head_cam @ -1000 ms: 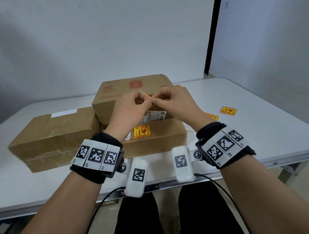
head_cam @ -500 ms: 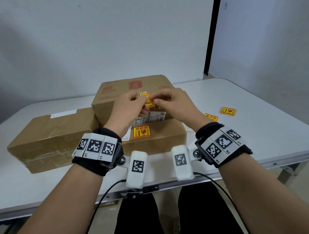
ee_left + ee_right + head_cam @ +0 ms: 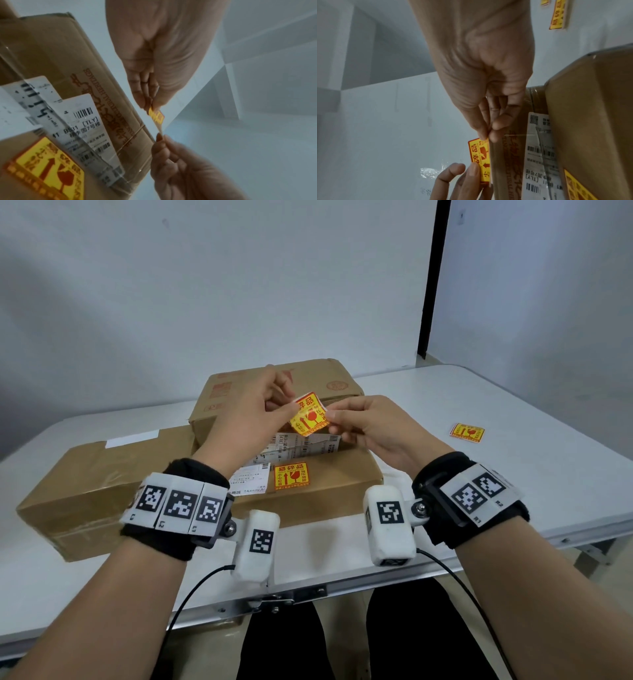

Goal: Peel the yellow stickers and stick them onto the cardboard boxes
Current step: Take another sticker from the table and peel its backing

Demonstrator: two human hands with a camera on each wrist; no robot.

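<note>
Above white table (image 3: 479,508), both hands pinch yellow sticker (image 3: 309,415); right-wrist view shows, seemingly, its backing (image 3: 490,155).

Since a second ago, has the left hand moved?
Yes. The left hand has drawn leftward from the right hand, across the rear box.

White folding table (image 3: 513,412) against plain white walls (image 3: 205,285); black vertical strip (image 3: 432,278) at corner.
</note>
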